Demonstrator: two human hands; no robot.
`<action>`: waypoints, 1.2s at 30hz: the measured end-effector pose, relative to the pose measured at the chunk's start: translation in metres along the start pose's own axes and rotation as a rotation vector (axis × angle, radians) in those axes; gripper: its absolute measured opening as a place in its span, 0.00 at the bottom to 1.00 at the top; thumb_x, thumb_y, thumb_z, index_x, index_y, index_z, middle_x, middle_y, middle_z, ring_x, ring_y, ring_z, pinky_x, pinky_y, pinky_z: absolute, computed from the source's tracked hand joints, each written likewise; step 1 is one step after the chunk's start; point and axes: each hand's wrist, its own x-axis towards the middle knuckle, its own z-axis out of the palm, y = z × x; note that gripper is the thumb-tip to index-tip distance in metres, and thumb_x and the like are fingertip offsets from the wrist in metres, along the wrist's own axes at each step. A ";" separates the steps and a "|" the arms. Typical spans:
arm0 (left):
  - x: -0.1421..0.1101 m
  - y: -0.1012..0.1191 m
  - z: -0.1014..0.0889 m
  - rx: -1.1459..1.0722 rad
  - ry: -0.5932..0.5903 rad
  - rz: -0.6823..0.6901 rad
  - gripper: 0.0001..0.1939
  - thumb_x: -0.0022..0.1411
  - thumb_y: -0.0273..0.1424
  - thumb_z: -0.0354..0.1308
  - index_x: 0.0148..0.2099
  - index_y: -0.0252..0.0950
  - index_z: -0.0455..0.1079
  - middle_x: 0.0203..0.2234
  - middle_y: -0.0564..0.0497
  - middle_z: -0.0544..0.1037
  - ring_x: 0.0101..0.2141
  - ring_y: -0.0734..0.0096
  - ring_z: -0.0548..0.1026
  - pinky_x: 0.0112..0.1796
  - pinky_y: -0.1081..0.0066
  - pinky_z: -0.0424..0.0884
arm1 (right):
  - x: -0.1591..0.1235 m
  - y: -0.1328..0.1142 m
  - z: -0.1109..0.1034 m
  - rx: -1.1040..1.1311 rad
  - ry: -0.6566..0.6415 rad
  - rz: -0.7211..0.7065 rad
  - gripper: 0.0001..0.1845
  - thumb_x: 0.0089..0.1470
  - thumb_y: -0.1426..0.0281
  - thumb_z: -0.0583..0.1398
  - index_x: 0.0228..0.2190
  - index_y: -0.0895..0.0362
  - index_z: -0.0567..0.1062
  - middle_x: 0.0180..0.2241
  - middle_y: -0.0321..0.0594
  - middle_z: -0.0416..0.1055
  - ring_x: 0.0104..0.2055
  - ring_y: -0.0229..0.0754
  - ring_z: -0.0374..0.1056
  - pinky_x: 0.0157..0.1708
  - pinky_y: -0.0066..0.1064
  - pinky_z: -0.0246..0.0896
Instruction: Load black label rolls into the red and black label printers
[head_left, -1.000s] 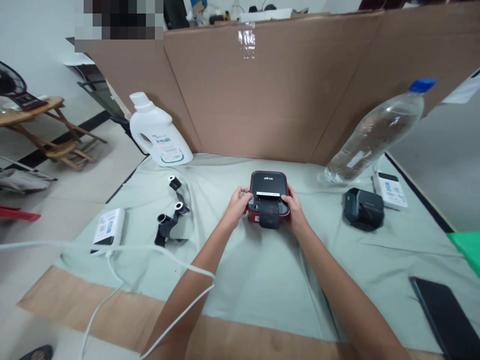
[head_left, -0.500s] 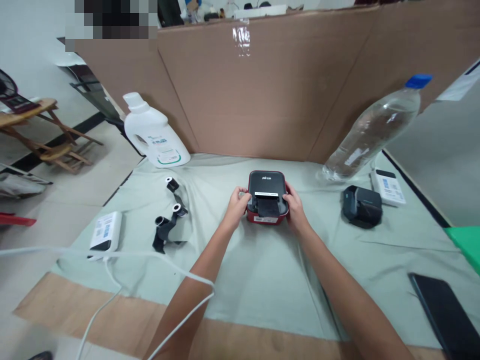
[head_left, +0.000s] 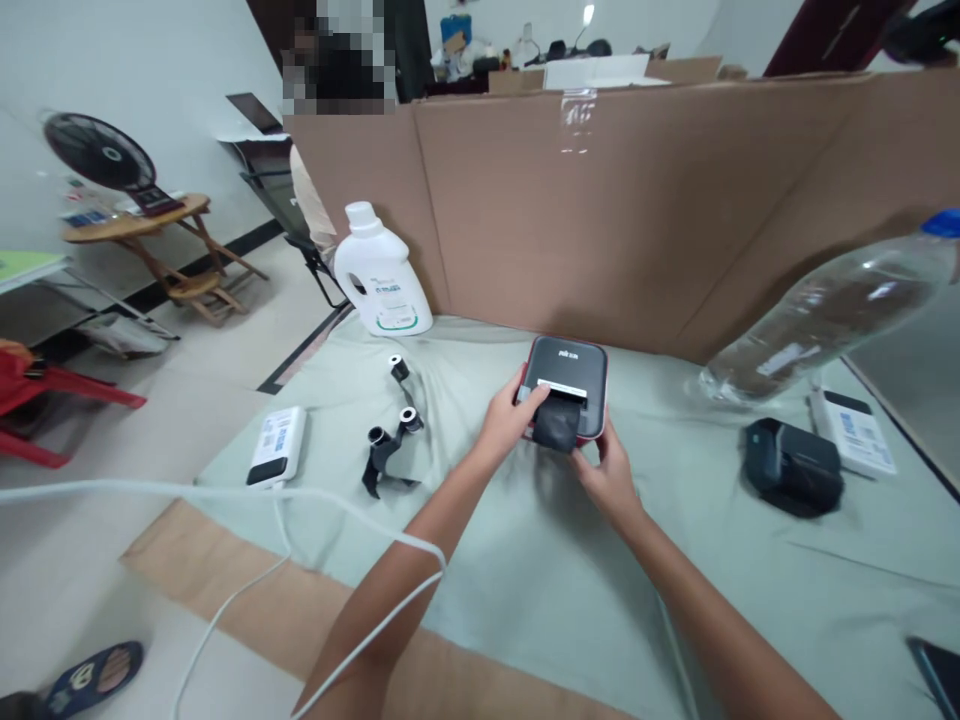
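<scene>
A small red-and-black label printer (head_left: 568, 375) rests on the pale green cloth (head_left: 510, 560) near the middle of the table. A black strip (head_left: 558, 428) hangs out of its front slot. My left hand (head_left: 507, 424) grips the printer's left side, fingers curled against it by the slot. My right hand (head_left: 607, 470) is under the printer's front edge, with fingers closed on the black strip and the casing.
A white detergent jug (head_left: 381, 275) stands at the back left against the cardboard screen (head_left: 600, 200). A black bracket (head_left: 390, 440) and a white power bank (head_left: 277, 445) lie left. A clear water bottle (head_left: 832, 310), a black printer (head_left: 791, 466) and a white device (head_left: 855, 435) lie right. A white cable (head_left: 225, 500) crosses the front.
The camera has swung left and up. My right hand has slid from the printer's right side to its front, under the black strip. My left hand stays on the left side.
</scene>
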 end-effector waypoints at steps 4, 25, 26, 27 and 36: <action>0.013 0.023 -0.035 -0.013 0.021 0.010 0.26 0.57 0.34 0.67 0.59 0.39 0.75 0.53 0.48 0.80 0.50 0.59 0.78 0.48 0.67 0.76 | 0.032 -0.019 0.043 0.041 -0.030 -0.013 0.53 0.46 0.58 0.73 0.69 0.46 0.60 0.71 0.46 0.56 0.66 0.58 0.61 0.63 0.50 0.64; 0.018 0.031 -0.132 0.564 0.149 0.117 0.19 0.63 0.44 0.64 0.50 0.38 0.81 0.51 0.42 0.82 0.55 0.47 0.75 0.60 0.54 0.66 | 0.008 -0.013 0.055 0.475 0.138 0.455 0.35 0.54 0.55 0.66 0.61 0.48 0.72 0.58 0.38 0.75 0.58 0.53 0.73 0.51 0.43 0.75; 0.030 0.037 -0.152 0.751 0.306 0.119 0.19 0.63 0.42 0.64 0.53 0.38 0.79 0.54 0.42 0.80 0.57 0.47 0.74 0.60 0.54 0.65 | 0.007 -0.013 0.055 0.479 0.133 0.429 0.35 0.54 0.55 0.66 0.61 0.48 0.72 0.58 0.37 0.75 0.60 0.53 0.71 0.54 0.43 0.74; 0.044 0.041 -0.171 0.936 0.413 0.075 0.22 0.62 0.40 0.65 0.57 0.38 0.77 0.58 0.41 0.77 0.59 0.45 0.72 0.60 0.54 0.65 | 0.006 -0.012 0.054 0.479 0.124 0.404 0.35 0.54 0.55 0.66 0.62 0.47 0.72 0.59 0.37 0.75 0.61 0.52 0.70 0.56 0.43 0.73; 0.069 0.047 -0.251 1.346 0.385 -0.101 0.19 0.62 0.28 0.61 0.55 0.35 0.78 0.46 0.43 0.83 0.48 0.56 0.77 0.51 0.65 0.69 | 0.003 -0.012 0.058 0.464 0.091 0.357 0.35 0.55 0.55 0.66 0.63 0.45 0.70 0.58 0.36 0.75 0.63 0.52 0.68 0.61 0.48 0.68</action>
